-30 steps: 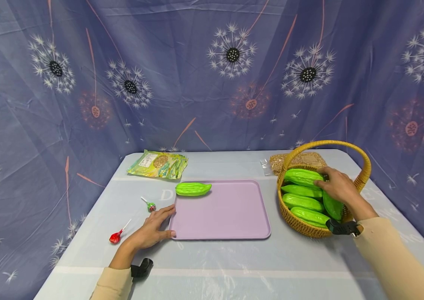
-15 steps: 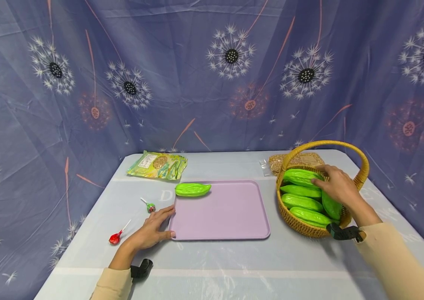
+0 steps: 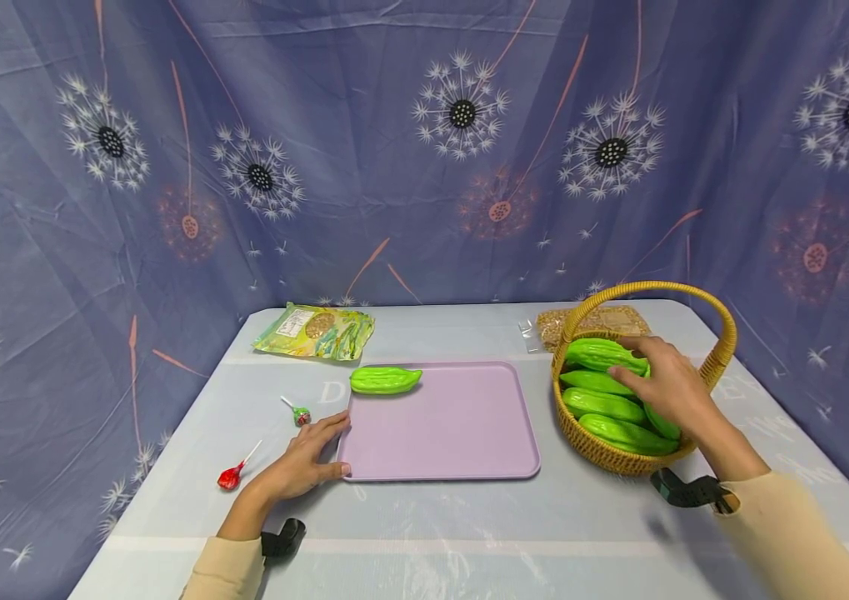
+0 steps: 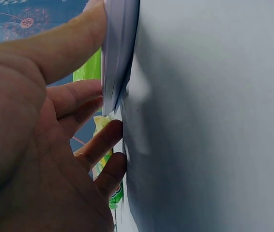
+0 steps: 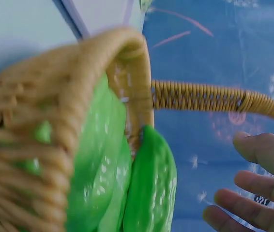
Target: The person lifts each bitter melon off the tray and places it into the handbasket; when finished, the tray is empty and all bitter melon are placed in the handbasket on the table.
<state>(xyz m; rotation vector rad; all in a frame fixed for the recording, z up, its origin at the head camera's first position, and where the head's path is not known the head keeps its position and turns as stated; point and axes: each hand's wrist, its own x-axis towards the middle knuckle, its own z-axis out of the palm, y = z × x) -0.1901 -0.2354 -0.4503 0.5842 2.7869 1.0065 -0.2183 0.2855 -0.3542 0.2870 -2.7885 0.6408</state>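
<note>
My left hand (image 3: 302,461) rests on the table with thumb and fingertips touching the left rim of a lilac tray (image 3: 454,425). In the left wrist view its thumb (image 4: 74,36) presses the tray's edge, with the fingers spread behind. One glossy green bitter melon (image 3: 385,380) lies at the tray's back left corner. Several more bitter melons (image 3: 604,405) fill a wicker basket (image 3: 589,446) on the right. Over that basket hangs my right hand (image 3: 670,379), fingers apart. The right wrist view shows a gap between this hand (image 5: 258,183) and the nearest melon (image 5: 151,181).
The basket's tall handle (image 3: 652,286) arches beside the right hand. Behind the basket lies a clear packet of tan grains (image 3: 555,327). A green-yellow pouch (image 3: 319,331) sits at the back left. Red (image 3: 231,477) and green (image 3: 302,415) lollipops lie left of the tray.
My right hand has lifted off the melon at the basket's right side and shifted slightly left. That melon now lies lower in the basket. My left hand stays at the tray.
</note>
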